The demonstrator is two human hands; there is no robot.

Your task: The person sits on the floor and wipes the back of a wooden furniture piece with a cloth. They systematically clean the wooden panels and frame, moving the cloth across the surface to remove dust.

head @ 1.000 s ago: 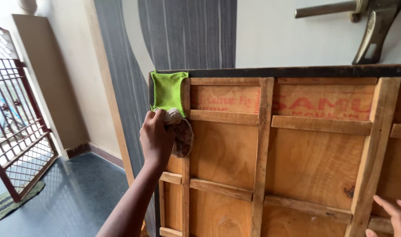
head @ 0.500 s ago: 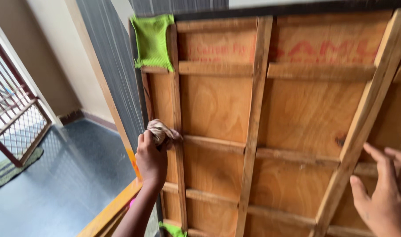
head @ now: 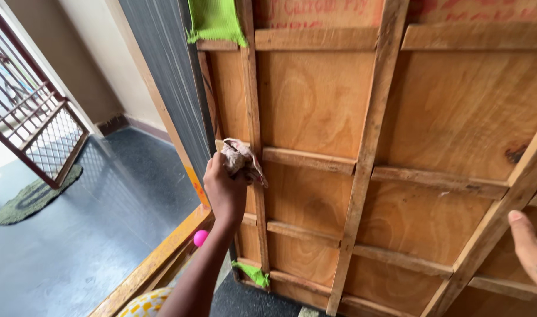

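We see the left hand (head: pixel 223 188) clenched around a crumpled rag (head: pixel 242 159), pressing it to the vertical batten (head: pixel 252 117) at the plywood panel's (head: pixel 315 100) left edge. Right hand (head: pixel 531 251) spread, flat by a batten lower right. 1 green cloth (head: pixel 214 20) top corner.

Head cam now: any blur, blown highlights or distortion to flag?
Head view: sharp on the left hand and its crumpled cloth; daylight blows out behind the metal gate and sheens the dark floor; the wooden slats splay from the wide, tilted lens; the right hand is cropped.
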